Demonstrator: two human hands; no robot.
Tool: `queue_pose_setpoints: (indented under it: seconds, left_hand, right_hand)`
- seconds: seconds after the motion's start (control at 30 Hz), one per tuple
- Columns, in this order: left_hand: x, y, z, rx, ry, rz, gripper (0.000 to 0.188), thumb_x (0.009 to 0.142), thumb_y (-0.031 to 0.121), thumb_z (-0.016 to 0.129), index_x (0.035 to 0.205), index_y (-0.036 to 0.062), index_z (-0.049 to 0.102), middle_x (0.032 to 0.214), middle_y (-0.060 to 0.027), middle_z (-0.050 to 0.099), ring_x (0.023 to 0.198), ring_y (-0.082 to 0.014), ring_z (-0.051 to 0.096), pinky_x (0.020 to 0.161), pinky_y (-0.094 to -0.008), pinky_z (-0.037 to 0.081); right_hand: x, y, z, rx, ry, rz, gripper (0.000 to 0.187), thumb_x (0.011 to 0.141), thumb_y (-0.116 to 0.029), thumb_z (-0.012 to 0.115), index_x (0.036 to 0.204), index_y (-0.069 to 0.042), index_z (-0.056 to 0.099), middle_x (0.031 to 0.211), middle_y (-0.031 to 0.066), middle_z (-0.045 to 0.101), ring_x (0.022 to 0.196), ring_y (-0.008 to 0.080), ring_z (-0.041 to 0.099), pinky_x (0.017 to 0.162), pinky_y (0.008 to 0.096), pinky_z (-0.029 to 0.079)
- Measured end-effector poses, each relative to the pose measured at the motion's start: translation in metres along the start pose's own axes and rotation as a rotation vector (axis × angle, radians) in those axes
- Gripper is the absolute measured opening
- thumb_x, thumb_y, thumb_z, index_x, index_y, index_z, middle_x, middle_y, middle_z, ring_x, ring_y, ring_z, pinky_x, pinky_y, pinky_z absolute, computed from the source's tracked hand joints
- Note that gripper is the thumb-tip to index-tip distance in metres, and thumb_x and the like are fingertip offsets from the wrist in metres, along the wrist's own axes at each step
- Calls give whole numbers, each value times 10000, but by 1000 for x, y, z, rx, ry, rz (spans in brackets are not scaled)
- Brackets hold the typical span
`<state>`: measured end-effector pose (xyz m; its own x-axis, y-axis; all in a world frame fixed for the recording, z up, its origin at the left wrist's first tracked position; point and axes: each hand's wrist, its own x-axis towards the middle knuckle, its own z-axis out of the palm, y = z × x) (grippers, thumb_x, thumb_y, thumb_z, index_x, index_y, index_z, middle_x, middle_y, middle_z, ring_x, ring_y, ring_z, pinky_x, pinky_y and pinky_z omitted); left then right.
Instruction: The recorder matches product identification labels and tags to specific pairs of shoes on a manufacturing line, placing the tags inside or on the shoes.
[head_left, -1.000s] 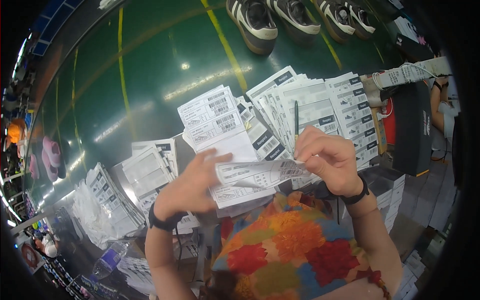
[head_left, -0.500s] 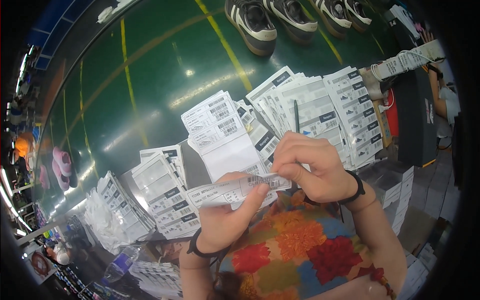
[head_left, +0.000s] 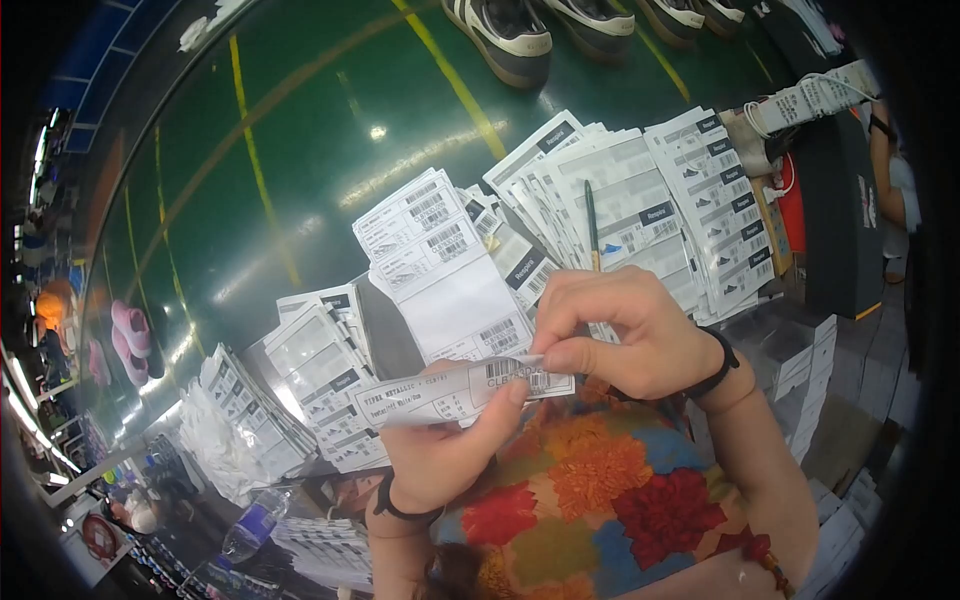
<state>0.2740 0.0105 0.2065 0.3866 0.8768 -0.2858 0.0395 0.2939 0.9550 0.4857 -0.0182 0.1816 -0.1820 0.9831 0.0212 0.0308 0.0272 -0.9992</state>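
Observation:
A white strip of barcode labels point(head_left: 440, 393) is stretched between my hands, its surface curved and shiny. My left hand point(head_left: 445, 455) grips it from below, thumb on top beside the barcode. At the strip's upper right edge, my right hand point(head_left: 635, 335) pinches with thumb and fingertips; exactly what lies between those fingertips is too small to tell. Just beyond, a sheet of barcode labels point(head_left: 450, 295) with a blank white band lies on the table. Past my right hand, a dark green pen point(head_left: 592, 225) rests on fanned label sheets point(head_left: 640, 165).
More label sheets point(head_left: 725, 215) lie at the right, and another stack point(head_left: 335, 385) lies left. Crumpled white paper point(head_left: 215, 440) and a plastic bottle point(head_left: 250, 525) are at lower left. Dark shoes point(head_left: 505, 45) stand along the far side of the green table point(head_left: 330, 190). Another person's arm point(head_left: 882, 150) shows at right.
Both hands and the label strip have shifted slightly left in the picture. My right fingertips stay pinched at the strip's edge. The surroundings have shifted a little as the view moved.

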Motion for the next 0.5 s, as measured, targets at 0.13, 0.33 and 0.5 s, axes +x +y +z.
queue_pose_setpoints:
  seconds: [0.13, 0.33, 0.5]
  left_hand:
    - [-2, 5, 1, 30, -24, -12, 132, 856, 28, 774, 922, -29, 675, 802, -31, 689, 706, -74, 602, 602, -239, 476]
    - [-3, 9, -2, 148, -29, -17, 155, 834, 63, 806, 884, -20, 684, 824, -48, 705, 719, -68, 609, 619, -238, 488]
    - [-1, 14, 6, 9, 7, -92, 157, 830, 69, 807, 912, -20, 707, 828, -46, 709, 739, -73, 614, 646, -238, 492]
  right_hand:
    - [-2, -1, -3, 1, -6, -24, 93, 922, -68, 664, 960, 10, 696, 851, 104, 676, 784, 193, 643, 688, 297, 482]
    - [-1, -8, -6, 78, -52, 84, 69, 904, -14, 641, 928, 29, 689, 870, 107, 667, 814, 207, 626, 734, 295, 480]
    - [-3, -2, -10, 146, -76, 84, 134, 967, -103, 628, 998, 12, 691, 883, 79, 686, 791, 133, 635, 698, 283, 493]
